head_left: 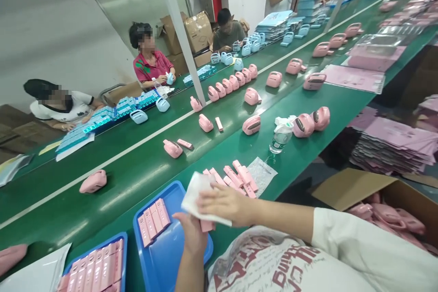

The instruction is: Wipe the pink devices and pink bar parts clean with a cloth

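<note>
My left hand (194, 233) is closed around a small pink plastic piece (206, 226), mostly covered by my right hand and a white cloth. My right hand (224, 201) presses the folded white cloth (195, 194) against that piece, fingers stretched over it. Just below my hands lies a blue tray (160, 260) with several pink bar-shaped pieces (153, 221) in its upper left part. Beyond my right hand, a loose pile of similar pink bars (241, 177) rests on the green surface, beside a clear plastic bag (262, 175).
Another blue tray (125, 246) full of pink bars stands at lower left. Pink rounded housings (251, 125) are spread along the green conveyor (143, 169). A plastic bottle (280, 140) stands near the edge. An open carton (356, 187) sits at right. Co-workers sit across the line.
</note>
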Demonstrator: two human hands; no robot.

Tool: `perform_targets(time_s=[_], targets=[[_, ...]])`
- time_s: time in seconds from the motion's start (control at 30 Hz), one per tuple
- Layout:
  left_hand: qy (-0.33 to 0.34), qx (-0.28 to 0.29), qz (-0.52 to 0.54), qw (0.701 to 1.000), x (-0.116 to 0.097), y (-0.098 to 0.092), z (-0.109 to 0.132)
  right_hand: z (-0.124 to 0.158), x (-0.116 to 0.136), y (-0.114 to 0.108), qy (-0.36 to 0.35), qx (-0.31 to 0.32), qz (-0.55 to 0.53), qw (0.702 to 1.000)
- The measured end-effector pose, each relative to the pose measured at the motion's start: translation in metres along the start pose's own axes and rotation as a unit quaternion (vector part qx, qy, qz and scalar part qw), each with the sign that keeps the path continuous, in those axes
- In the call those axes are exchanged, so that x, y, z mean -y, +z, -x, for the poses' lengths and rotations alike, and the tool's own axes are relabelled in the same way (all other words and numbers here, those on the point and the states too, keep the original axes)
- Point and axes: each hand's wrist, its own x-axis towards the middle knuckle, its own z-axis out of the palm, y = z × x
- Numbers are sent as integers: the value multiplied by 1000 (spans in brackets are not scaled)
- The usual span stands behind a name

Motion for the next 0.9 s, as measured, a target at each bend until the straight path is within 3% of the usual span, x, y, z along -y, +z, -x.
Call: perform_targets(time_s=[0.1, 0.23, 0.27, 0.33, 0.37, 0.43, 0.5, 0.53, 0.6, 0.67, 0.73, 0.8, 0.9], targets=[[19, 48, -24, 998, -4, 6, 3, -7, -6, -3, 63, -79, 32, 994], [43, 5, 4, 999, -9, 14, 6, -7, 1, 0, -67, -16, -66, 995], [49, 7, 8, 999, -10, 14, 7, -6, 1, 1, -47, -18, -109, 993], [54, 35, 6, 998, -12, 15, 12, -4, -4, 0, 126, -108, -206, 964], [57, 50, 2, 997, -13, 15, 15, -4, -8, -2, 244, -183, -260, 916], [62, 64, -12, 996, -15, 14, 19, -5, -18, -7, 430, -326, -369, 757], [70, 48, -23, 996, -16, 13, 21, -7, -25, -12, 504, -401, -467, 606], [71, 34, -23, 997, -16, 11, 20, -7, -27, -14, 514, -414, -504, 557], [62, 5, -13, 998, -16, 8, 18, -6, -26, -16, 523, -417, -544, 507], [41, -11, 2, 999, -16, 7, 15, -5, -22, -16, 522, -411, -549, 507], [19, -5, 13, 1000, -16, 9, 14, -6, -16, -16, 507, -394, -543, 541], [11, 4, 13, 1000, -15, 14, 15, -10, -9, -18, 484, -371, -513, 604], [23, -12, -2, 1000, -12, 22, 15, -17, 0, -21, 426, -310, -401, 750]])
